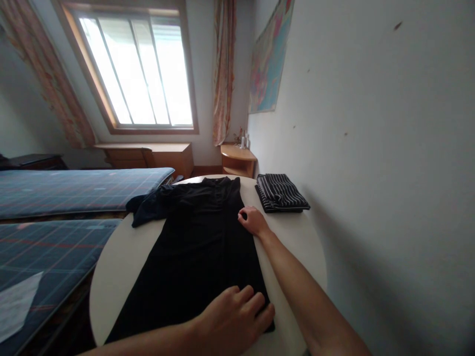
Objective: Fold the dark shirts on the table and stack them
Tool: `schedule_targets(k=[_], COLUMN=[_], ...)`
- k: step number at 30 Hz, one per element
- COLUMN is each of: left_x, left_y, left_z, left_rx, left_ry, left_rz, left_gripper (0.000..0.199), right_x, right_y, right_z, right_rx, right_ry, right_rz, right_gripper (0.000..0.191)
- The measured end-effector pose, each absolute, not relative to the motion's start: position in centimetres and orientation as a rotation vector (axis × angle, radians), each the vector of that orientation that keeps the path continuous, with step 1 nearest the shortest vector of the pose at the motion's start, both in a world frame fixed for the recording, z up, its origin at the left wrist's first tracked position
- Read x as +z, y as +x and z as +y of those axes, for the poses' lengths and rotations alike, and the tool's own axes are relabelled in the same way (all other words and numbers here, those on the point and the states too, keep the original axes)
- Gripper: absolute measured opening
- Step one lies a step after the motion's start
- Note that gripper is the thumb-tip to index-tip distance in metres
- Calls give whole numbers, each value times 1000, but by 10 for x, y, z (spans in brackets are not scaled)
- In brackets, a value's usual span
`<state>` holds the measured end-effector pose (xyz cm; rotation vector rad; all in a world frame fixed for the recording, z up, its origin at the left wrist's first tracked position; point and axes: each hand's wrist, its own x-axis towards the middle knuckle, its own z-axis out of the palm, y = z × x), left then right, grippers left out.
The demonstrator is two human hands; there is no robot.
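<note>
Black shirt (pixel 196 252) is spread out on my round, pale tabletop (pixel 111 277), sleeve (pixel 152 207) poking out left. My right hand (pixel 252 220) is curled at its side edge, left hand (pixel 237 314) bent over the bottom corner; honestly can't tell if either's pinching it. Folded striped fabric (pixel 282 193) sits near my right hand.

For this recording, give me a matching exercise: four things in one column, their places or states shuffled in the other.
1. Dark shirt
2. Striped fabric
3. Map
4. Left hand

A. On the wall
B. At the shirt's near end
C. Folded into a bundle
D. Spread out across the table

Pairs: 1-D, 2-C, 3-A, 4-B
</note>
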<state>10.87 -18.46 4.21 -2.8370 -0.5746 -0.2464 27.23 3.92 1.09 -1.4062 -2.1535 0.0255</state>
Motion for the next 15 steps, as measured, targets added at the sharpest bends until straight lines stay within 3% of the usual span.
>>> schedule_targets(k=[3, 9, 15], left_x=[41, 37, 29], left_y=[113, 123, 123], left_z=[-186, -187, -185], left_rx=[-237, -259, -257], left_ry=[-2817, -2825, -2848], left_rz=[-566, -667, -549], left_gripper=[20, 30, 9], right_x=[10, 10, 10], right_y=[273, 273, 273], right_z=[39, 40, 39], right_rx=[27, 35, 40], right_ry=[-1399, -1394, -1386], right_rz=[-2142, -2139, -2136], right_gripper=[16, 16, 16])
